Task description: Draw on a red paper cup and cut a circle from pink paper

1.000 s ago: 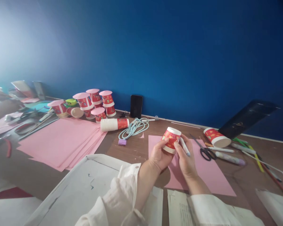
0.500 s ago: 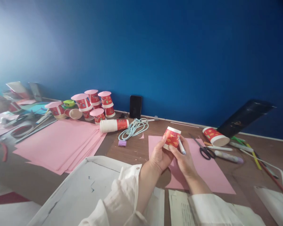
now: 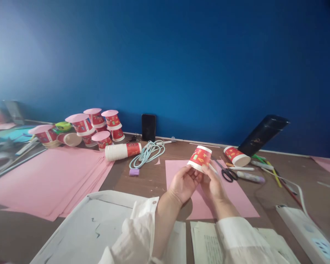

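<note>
Above a pink paper sheet [image 3: 231, 198], a red paper cup [image 3: 200, 157] with yellow patterns is held upside down and tilted, its white base uppermost. My left hand [image 3: 183, 184], palm up, curls its fingers at the cup's lower rim. My right hand [image 3: 213, 183] grips the same rim with the thumb, and a white pen [image 3: 213, 168] sticks out between its fingers, partly hidden. Just right of that hand lie black-handled scissors [image 3: 228, 175] on the sheet's edge.
Pink-topped cups [image 3: 81, 126] stand stacked at the left behind pink sheets [image 3: 52, 179]. A nested cup stack [image 3: 123, 151], a coiled pale-blue cable [image 3: 147, 154] and a phone [image 3: 149, 127] are by the wall. Rightward are another cup [image 3: 236, 157], a black bottle [image 3: 264, 135] and a power strip [image 3: 305, 231].
The cup has turned in my hands, showing a green mark, and now leans. My left thumb has come off its side. The view has shifted right, bringing the power strip in.
</note>
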The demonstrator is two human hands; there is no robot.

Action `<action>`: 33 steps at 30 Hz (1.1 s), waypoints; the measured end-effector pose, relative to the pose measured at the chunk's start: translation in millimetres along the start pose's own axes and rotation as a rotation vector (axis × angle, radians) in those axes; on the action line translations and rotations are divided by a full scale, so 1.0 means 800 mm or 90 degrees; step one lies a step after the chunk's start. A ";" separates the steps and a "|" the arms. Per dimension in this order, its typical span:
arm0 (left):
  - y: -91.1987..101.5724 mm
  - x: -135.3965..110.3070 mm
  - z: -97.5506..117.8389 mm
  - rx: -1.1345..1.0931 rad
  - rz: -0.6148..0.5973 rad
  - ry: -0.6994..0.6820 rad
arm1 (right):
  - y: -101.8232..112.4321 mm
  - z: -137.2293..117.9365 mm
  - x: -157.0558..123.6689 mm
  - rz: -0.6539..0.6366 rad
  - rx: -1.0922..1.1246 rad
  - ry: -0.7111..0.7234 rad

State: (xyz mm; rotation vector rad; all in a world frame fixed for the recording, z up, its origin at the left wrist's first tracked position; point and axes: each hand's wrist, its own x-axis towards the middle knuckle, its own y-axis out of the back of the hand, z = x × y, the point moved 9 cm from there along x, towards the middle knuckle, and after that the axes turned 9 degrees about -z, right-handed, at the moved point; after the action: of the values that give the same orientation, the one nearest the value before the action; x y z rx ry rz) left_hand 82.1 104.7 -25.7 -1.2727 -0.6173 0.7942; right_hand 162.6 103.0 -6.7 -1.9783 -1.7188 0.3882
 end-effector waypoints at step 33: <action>-0.005 0.000 0.012 0.207 0.004 -0.093 | 0.015 0.018 -0.003 0.078 -0.024 -0.028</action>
State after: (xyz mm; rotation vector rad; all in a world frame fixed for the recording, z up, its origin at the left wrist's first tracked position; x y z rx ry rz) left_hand 75.3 109.9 -19.7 -0.9263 -0.5744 0.9562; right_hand 164.9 101.9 -25.3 -2.1238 -1.6480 0.4469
